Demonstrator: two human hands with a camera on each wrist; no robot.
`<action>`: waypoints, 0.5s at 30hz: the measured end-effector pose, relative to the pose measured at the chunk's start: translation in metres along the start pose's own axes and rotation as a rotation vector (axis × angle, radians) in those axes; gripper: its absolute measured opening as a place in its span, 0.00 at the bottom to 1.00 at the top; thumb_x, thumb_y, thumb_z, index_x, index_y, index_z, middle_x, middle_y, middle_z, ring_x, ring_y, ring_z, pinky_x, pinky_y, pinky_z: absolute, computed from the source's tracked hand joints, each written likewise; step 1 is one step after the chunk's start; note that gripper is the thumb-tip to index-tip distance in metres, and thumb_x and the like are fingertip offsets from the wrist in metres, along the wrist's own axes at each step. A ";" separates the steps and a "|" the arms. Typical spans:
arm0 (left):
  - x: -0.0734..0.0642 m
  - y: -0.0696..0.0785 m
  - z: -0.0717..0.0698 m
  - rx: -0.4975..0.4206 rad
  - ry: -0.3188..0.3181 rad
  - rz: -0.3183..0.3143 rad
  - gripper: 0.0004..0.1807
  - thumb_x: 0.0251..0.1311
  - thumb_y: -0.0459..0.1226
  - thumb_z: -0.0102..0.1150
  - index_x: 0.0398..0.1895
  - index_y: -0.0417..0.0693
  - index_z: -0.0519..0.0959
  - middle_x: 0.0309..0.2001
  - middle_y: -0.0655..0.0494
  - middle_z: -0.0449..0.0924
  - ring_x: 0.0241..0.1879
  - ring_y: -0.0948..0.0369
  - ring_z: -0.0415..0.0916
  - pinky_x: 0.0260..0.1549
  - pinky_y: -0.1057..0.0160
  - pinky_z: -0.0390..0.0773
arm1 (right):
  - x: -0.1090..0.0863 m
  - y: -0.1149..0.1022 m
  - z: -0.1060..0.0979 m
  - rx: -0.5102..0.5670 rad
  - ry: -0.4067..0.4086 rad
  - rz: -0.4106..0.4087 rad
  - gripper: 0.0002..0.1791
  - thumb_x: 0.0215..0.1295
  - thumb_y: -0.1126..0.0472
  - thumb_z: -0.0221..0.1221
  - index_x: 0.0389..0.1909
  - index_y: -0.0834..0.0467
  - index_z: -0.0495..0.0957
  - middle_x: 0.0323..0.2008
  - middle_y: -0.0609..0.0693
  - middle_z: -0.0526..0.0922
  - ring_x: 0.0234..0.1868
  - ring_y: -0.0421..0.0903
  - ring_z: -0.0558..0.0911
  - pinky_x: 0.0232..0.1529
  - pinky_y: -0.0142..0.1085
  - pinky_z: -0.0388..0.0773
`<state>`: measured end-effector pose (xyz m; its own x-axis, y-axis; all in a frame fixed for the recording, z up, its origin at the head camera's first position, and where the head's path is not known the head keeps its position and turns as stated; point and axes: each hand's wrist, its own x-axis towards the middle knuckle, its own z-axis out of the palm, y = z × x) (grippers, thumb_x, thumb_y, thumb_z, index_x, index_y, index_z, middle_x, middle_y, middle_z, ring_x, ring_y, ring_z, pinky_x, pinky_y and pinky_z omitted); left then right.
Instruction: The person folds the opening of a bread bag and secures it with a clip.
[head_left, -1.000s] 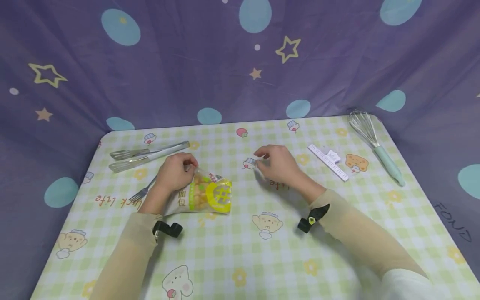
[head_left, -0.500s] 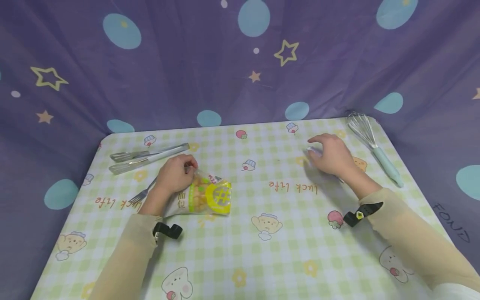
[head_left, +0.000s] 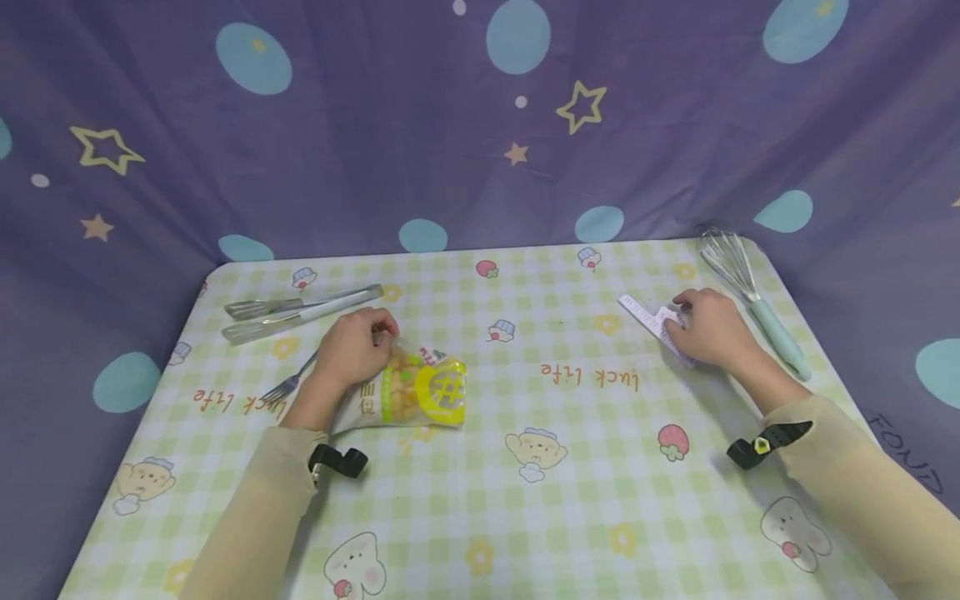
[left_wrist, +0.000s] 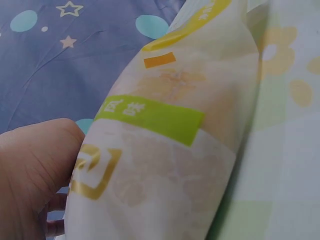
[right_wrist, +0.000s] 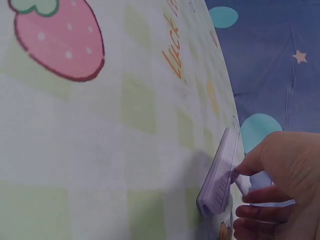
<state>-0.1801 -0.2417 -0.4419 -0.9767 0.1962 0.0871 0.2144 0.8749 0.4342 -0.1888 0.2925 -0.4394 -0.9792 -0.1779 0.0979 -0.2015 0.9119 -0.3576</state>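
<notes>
A clear bag of bread (head_left: 420, 392) with yellow and green print lies left of centre in the head view. My left hand (head_left: 352, 346) grips its upper left edge; the left wrist view shows the thumb (left_wrist: 55, 150) against the plastic of the bread bag (left_wrist: 160, 165). Over on the right lies a long white bag clip (head_left: 640, 313) with a ruler-like pattern. My right hand (head_left: 712, 329) pinches its raised handle between thumb and fingers. From the right wrist, the clip (right_wrist: 217, 175) is seen edge-on, with the right hand (right_wrist: 280, 185) beside it and its thumb at the handle.
Metal tongs (head_left: 300, 315) with slotted ends lie at the back left. A fork (head_left: 283, 387) is partly covered by the left hand. To the right of the right hand lies a whisk (head_left: 776, 333) with a mint handle. A purple curtain (head_left: 337, 150) stands behind the table.
My right hand has moved from mid-table to the right, over to the bag clip, and its fingers have closed at the clip's handle. The left hand and the bread bag have stayed put.
</notes>
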 end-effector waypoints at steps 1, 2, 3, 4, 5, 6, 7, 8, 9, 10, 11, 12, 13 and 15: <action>0.000 0.000 0.000 0.002 0.001 -0.003 0.09 0.61 0.33 0.56 0.36 0.52 0.86 0.42 0.51 0.88 0.34 0.53 0.80 0.35 0.52 0.77 | -0.001 0.001 0.001 -0.004 -0.001 0.001 0.21 0.66 0.60 0.64 0.50 0.74 0.83 0.42 0.72 0.86 0.44 0.69 0.84 0.48 0.63 0.78; 0.000 0.000 0.000 0.005 0.002 -0.005 0.08 0.62 0.33 0.57 0.36 0.52 0.86 0.42 0.52 0.88 0.34 0.53 0.80 0.35 0.52 0.77 | -0.001 0.002 0.001 -0.006 -0.006 0.005 0.20 0.66 0.59 0.64 0.48 0.74 0.83 0.41 0.71 0.86 0.43 0.68 0.84 0.48 0.62 0.78; 0.000 0.000 0.000 0.004 0.003 -0.005 0.09 0.62 0.33 0.57 0.37 0.52 0.86 0.42 0.51 0.88 0.34 0.52 0.80 0.35 0.52 0.77 | -0.002 0.003 0.001 -0.005 -0.011 0.012 0.19 0.66 0.59 0.64 0.47 0.74 0.83 0.40 0.71 0.86 0.42 0.68 0.84 0.47 0.62 0.78; 0.000 0.001 0.000 0.003 0.005 -0.004 0.09 0.62 0.33 0.56 0.37 0.52 0.86 0.42 0.51 0.88 0.34 0.52 0.80 0.35 0.51 0.77 | -0.002 0.003 0.001 -0.005 -0.018 0.019 0.19 0.67 0.59 0.64 0.45 0.73 0.83 0.39 0.71 0.86 0.41 0.67 0.84 0.46 0.62 0.78; -0.001 0.001 0.000 0.003 0.006 -0.002 0.09 0.62 0.33 0.56 0.37 0.52 0.86 0.42 0.51 0.88 0.34 0.52 0.80 0.35 0.51 0.77 | -0.002 0.003 0.001 -0.007 -0.027 0.023 0.19 0.67 0.58 0.64 0.44 0.73 0.83 0.39 0.70 0.86 0.41 0.67 0.84 0.46 0.61 0.78; -0.001 0.001 -0.001 0.001 0.008 0.001 0.10 0.62 0.33 0.56 0.37 0.51 0.86 0.42 0.51 0.89 0.34 0.52 0.80 0.35 0.50 0.78 | -0.002 0.003 0.001 -0.008 -0.037 0.028 0.18 0.67 0.58 0.63 0.43 0.73 0.83 0.38 0.70 0.86 0.40 0.66 0.84 0.45 0.61 0.78; -0.001 0.001 -0.001 0.000 0.008 0.002 0.10 0.63 0.33 0.55 0.38 0.51 0.86 0.42 0.51 0.89 0.34 0.52 0.80 0.35 0.50 0.78 | -0.002 0.003 0.001 -0.008 -0.043 0.033 0.18 0.67 0.58 0.63 0.42 0.73 0.83 0.38 0.70 0.85 0.39 0.66 0.84 0.45 0.61 0.78; -0.001 0.001 -0.001 -0.001 0.010 0.004 0.10 0.63 0.32 0.55 0.38 0.51 0.87 0.42 0.50 0.89 0.34 0.52 0.80 0.36 0.49 0.78 | -0.002 0.002 0.000 -0.006 -0.049 0.038 0.18 0.67 0.58 0.63 0.41 0.72 0.83 0.37 0.69 0.85 0.38 0.65 0.84 0.44 0.60 0.78; -0.002 0.002 -0.001 -0.003 0.010 0.006 0.11 0.62 0.32 0.54 0.38 0.51 0.87 0.42 0.50 0.89 0.34 0.52 0.80 0.36 0.49 0.79 | -0.001 0.001 0.000 -0.004 -0.053 0.045 0.17 0.67 0.58 0.64 0.41 0.72 0.82 0.37 0.69 0.85 0.37 0.64 0.84 0.44 0.59 0.78; -0.002 0.002 -0.001 -0.003 0.009 0.007 0.11 0.63 0.32 0.54 0.38 0.51 0.87 0.42 0.50 0.89 0.34 0.52 0.80 0.36 0.49 0.79 | -0.001 0.002 0.000 0.001 -0.056 0.051 0.17 0.67 0.57 0.64 0.40 0.71 0.82 0.35 0.67 0.86 0.36 0.63 0.84 0.42 0.58 0.78; -0.002 0.002 -0.001 -0.003 0.006 0.005 0.11 0.63 0.32 0.55 0.38 0.51 0.87 0.42 0.50 0.89 0.34 0.52 0.80 0.36 0.49 0.79 | -0.001 0.002 0.000 0.005 -0.060 0.057 0.17 0.68 0.57 0.64 0.40 0.70 0.82 0.34 0.66 0.86 0.35 0.61 0.84 0.42 0.57 0.78; -0.002 0.002 -0.002 -0.004 0.003 0.003 0.11 0.63 0.32 0.55 0.38 0.51 0.87 0.42 0.50 0.89 0.34 0.52 0.80 0.36 0.48 0.79 | 0.000 0.002 0.000 0.011 -0.059 0.064 0.16 0.68 0.57 0.64 0.39 0.69 0.82 0.33 0.65 0.87 0.34 0.60 0.84 0.41 0.56 0.78; -0.002 0.002 -0.002 -0.003 0.001 0.001 0.11 0.63 0.32 0.55 0.38 0.51 0.87 0.43 0.50 0.89 0.34 0.52 0.80 0.37 0.49 0.79 | 0.000 0.001 0.000 0.020 -0.059 0.072 0.15 0.68 0.57 0.64 0.39 0.68 0.82 0.33 0.64 0.87 0.34 0.60 0.84 0.41 0.56 0.78; -0.002 0.003 -0.003 -0.001 -0.006 -0.002 0.10 0.63 0.32 0.55 0.39 0.51 0.86 0.43 0.50 0.89 0.34 0.52 0.80 0.37 0.49 0.79 | 0.001 0.000 -0.002 0.044 -0.060 0.087 0.14 0.68 0.57 0.65 0.38 0.67 0.81 0.33 0.64 0.88 0.36 0.61 0.86 0.42 0.56 0.78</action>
<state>-0.1776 -0.2408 -0.4386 -0.9770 0.1972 0.0812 0.2128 0.8747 0.4354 -0.1899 0.2930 -0.4378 -0.9925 -0.1217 0.0096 -0.1152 0.9079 -0.4031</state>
